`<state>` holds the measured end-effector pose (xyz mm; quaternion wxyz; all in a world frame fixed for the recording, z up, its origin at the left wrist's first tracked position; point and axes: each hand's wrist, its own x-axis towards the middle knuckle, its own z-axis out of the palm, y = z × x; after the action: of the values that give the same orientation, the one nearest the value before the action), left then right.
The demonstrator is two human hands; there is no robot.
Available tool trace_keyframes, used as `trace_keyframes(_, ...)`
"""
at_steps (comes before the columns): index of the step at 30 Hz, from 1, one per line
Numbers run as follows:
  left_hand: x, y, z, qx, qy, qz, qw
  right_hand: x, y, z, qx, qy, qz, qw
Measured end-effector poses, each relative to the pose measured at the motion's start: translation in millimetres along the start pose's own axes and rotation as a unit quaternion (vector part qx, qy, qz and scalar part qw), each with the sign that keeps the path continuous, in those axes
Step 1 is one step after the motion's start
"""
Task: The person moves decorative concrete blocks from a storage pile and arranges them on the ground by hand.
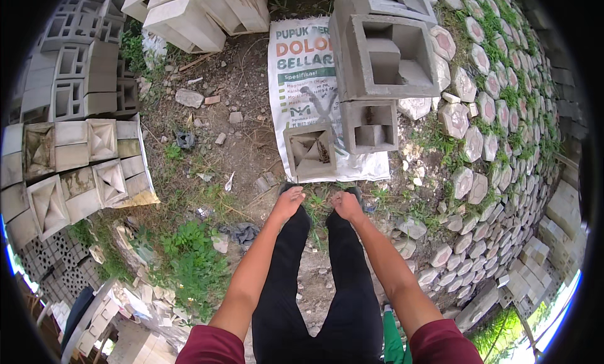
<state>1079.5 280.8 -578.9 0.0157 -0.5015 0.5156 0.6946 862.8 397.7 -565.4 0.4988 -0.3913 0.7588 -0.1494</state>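
Note:
My left hand (289, 201) hangs over my left leg, just short of the front edge of a white printed sack (371, 166) on the ground. Its fingers are curled in, with nothing visible in them. My right hand (346, 205) is at the same height over my right leg, fingers bent inward and also without a visible object. On the sack's near left corner sits a small grey concrete block (290, 153) with a pyramid-like, slanted inside. A hollow block (371, 144) stands right of it, and a larger hollow block (420, 84) rises behind.
Pale blocks (185, 24) are stacked at the far left. More patterned blocks (75, 147) form a pile on the left. Hexagonal pavers (465, 84) cover the right side, with grass between them. Stones (189, 98) and weeds (192, 257) lie on the soil left of me.

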Motion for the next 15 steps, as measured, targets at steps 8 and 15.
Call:
trace_keyframes(8,-153,228,15,0.064,0.154,0.123,0.978,-158,-113,-143,0.173,0.221,0.006,0.960)
trace_keyframes(15,-220,421,59,0.155,0.196,0.277,0.928,-261,-154,-254,0.354,0.366,-0.016,0.860)
